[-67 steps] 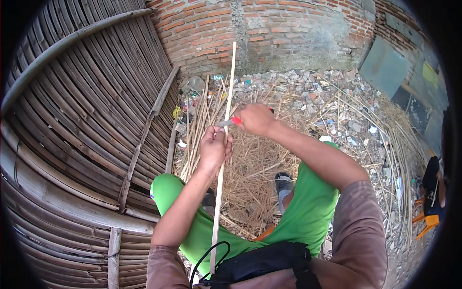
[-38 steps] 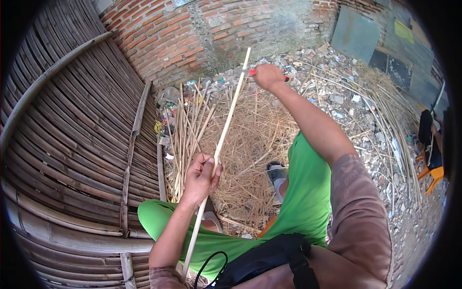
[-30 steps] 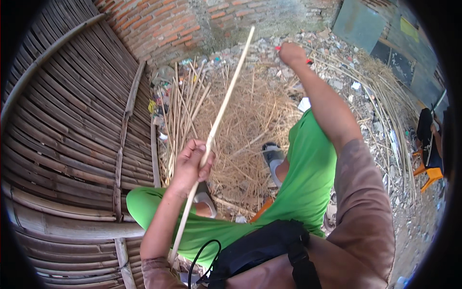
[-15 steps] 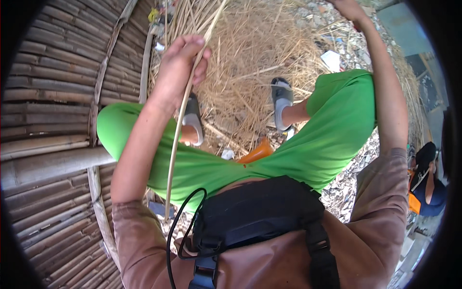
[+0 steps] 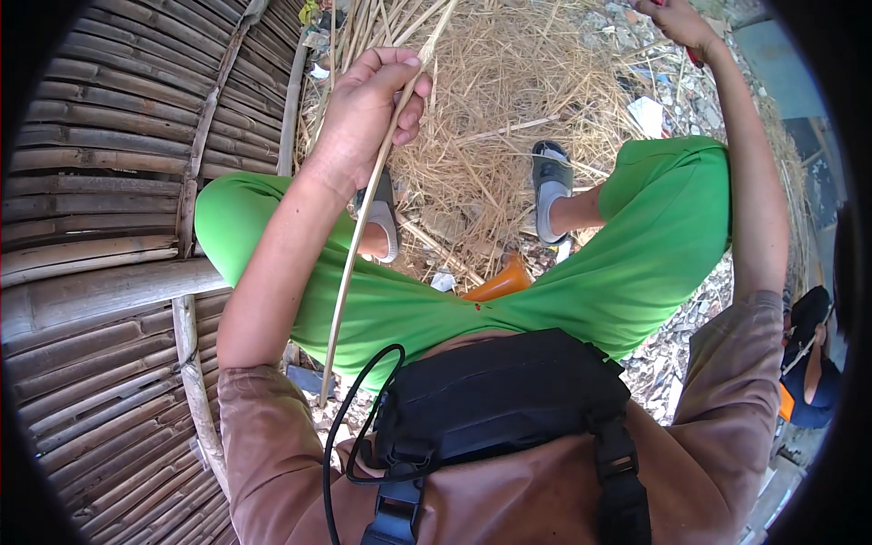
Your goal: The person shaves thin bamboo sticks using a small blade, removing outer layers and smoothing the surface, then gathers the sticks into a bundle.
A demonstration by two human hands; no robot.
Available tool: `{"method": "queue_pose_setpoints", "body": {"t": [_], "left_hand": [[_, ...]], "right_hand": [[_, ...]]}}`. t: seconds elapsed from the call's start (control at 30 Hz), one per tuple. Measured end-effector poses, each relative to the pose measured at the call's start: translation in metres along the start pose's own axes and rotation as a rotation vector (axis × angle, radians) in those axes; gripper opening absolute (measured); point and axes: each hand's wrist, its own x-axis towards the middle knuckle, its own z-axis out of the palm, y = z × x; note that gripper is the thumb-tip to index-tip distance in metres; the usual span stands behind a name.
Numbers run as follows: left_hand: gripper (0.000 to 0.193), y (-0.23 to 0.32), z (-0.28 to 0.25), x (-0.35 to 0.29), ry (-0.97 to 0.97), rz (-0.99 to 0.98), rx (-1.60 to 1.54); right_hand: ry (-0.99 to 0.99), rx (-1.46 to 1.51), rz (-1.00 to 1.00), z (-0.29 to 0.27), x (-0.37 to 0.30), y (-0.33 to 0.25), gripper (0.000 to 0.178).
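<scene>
While the left hand (image 5: 377, 100) pinches a pale, slender strip (image 5: 349, 272) between thumb and forefinger, its other fingers curl loosely beneath. Smooth and narrow, the strip slants from the upper edge, where it looks frayed near the grip, down across the bright green cloth trousers (image 5: 654, 241) to a blunt end beside the left sleeve (image 5: 263, 409). Well apart at upper right, the right hand (image 5: 683, 25) has its fingers wrapped around a tool's slim red handle (image 5: 695, 57). Dry, curling shavings (image 5: 509, 86) mat the ground between the feet; ridged, weathered bamboo slats (image 5: 100, 218) form the wall at left.
</scene>
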Motion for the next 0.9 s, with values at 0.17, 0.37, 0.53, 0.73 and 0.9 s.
{"method": "queue_pose_setpoints", "body": {"t": [0.17, 0.37, 0.53, 0.73, 0.9], "left_hand": [[0.016, 0.005, 0.002, -0.001, 0.027, 0.015, 0.026], [0.028, 0.009, 0.007, 0.002, 0.135, -0.039, 0.043], [0.033, -0.005, -0.028, 0.032, 0.136, -0.175, -0.038], [0.012, 0.038, -0.103, 0.101, 0.051, -0.223, -0.117], [0.014, 0.089, -0.102, 0.155, 0.133, -0.041, 0.044]], "right_hand": [[-0.080, -0.011, -0.120, 0.006, 0.017, 0.022, 0.027], [-0.164, -0.093, -0.172, 0.010, 0.026, 0.036, 0.038], [-0.153, -0.235, -0.199, 0.011, 0.024, 0.037, 0.053], [-0.245, -0.121, -0.066, 0.004, 0.019, 0.028, 0.038], [-0.286, -0.058, -0.051, -0.002, 0.014, 0.049, 0.033]]}}
